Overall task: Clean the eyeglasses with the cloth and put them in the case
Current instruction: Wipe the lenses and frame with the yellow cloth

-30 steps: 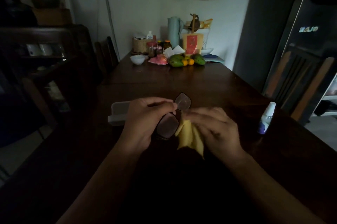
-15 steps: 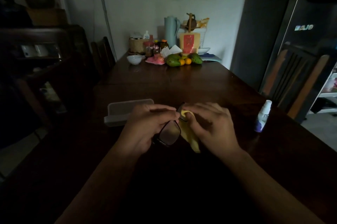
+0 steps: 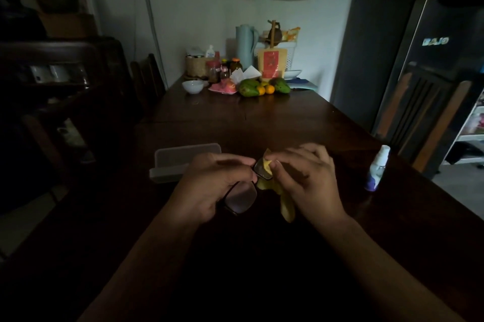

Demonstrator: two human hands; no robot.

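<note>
- The dark wooden table (image 3: pixel 262 122) fills the lower frame, and we work at its centre.
- Our left hand (image 3: pixel 212 185) has its fingers curled and grips the eyeglasses (image 3: pixel 242 197) by the frame, holding them above the table.
- Our right hand (image 3: pixel 306 183) pinches the yellow cloth (image 3: pixel 286 206) around the far lens, thumb and fingers closed on it.
- The open case (image 3: pixel 183 159) sits centre left, just behind the left hand.
- A second ago the far lens was bare and the cloth was bunched lower. Now the near lens is bare, so we judge the wiping has moved on and the casing comes later.
- The spray bottle (image 3: pixel 378 168) stands apart, at right.
</note>
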